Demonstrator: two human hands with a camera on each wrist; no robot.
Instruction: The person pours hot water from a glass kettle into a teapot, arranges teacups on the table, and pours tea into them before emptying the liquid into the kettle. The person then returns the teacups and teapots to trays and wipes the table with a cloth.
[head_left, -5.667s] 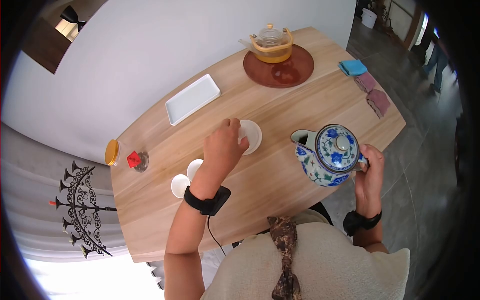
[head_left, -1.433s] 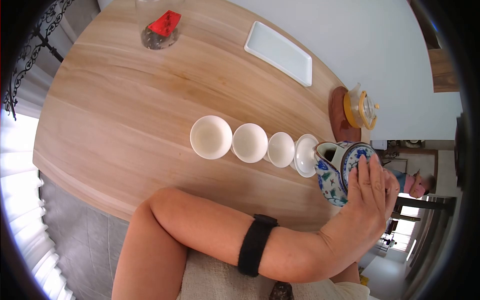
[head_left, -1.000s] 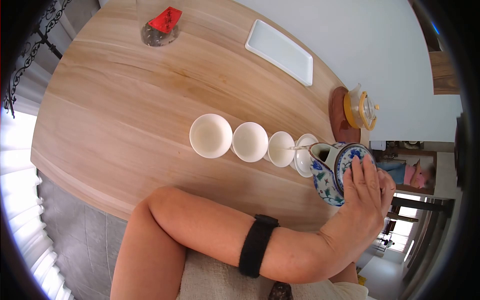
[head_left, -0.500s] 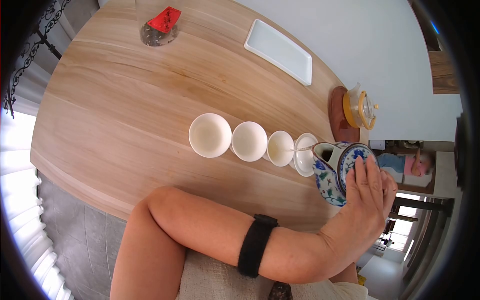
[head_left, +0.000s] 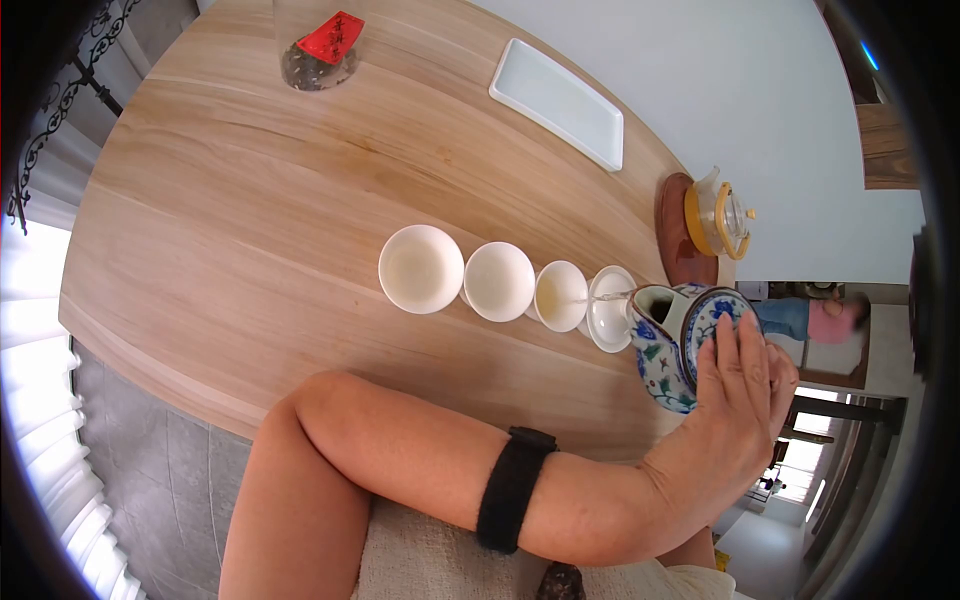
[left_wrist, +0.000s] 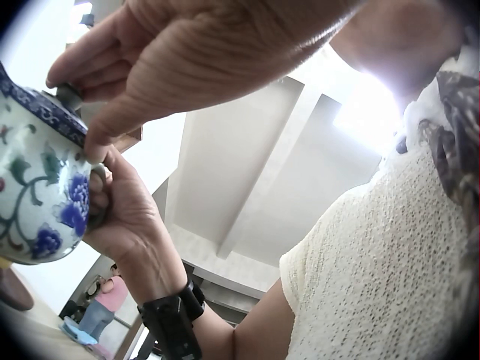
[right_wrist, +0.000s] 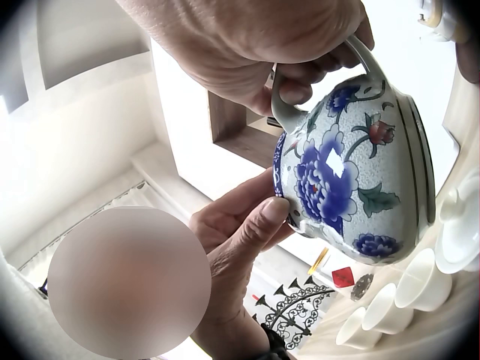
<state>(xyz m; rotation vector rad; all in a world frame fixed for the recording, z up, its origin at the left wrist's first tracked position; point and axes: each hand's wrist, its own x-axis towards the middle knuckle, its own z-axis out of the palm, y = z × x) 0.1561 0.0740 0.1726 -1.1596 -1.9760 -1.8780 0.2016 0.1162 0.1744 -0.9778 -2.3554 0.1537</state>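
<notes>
My right hand (right_wrist: 262, 37) grips the handle of a blue-and-white flowered teapot (head_left: 655, 365), tilted with its spout to the left. My left hand (head_left: 735, 410) lies with extended fingers on the teapot's lid, its thumb against the rim in the left wrist view. From the spout a thin stream (head_left: 606, 296) runs over a white lidded bowl (head_left: 611, 325) into a white cup (head_left: 561, 285) that holds some pale yellow liquid. To its left, in a row, stand a second white cup (head_left: 499, 282) and a third (head_left: 421, 269). The left hand mostly hides the right one in the head view.
A clear jar (head_left: 320, 70) with a red label and dark contents stands at the far left of the wooden table (head_left: 250, 240). Toward the wall lie a white rectangular tray (head_left: 560, 105) and a glass teapot (head_left: 718, 215) on a red-brown round tray (head_left: 680, 245). Another person (head_left: 815, 320) is in the background.
Earlier my left hand was at the white lidded bowl; now it is on the teapot lid. The teapot has tilted, a stream has started, and liquid has gathered in the nearest cup.
</notes>
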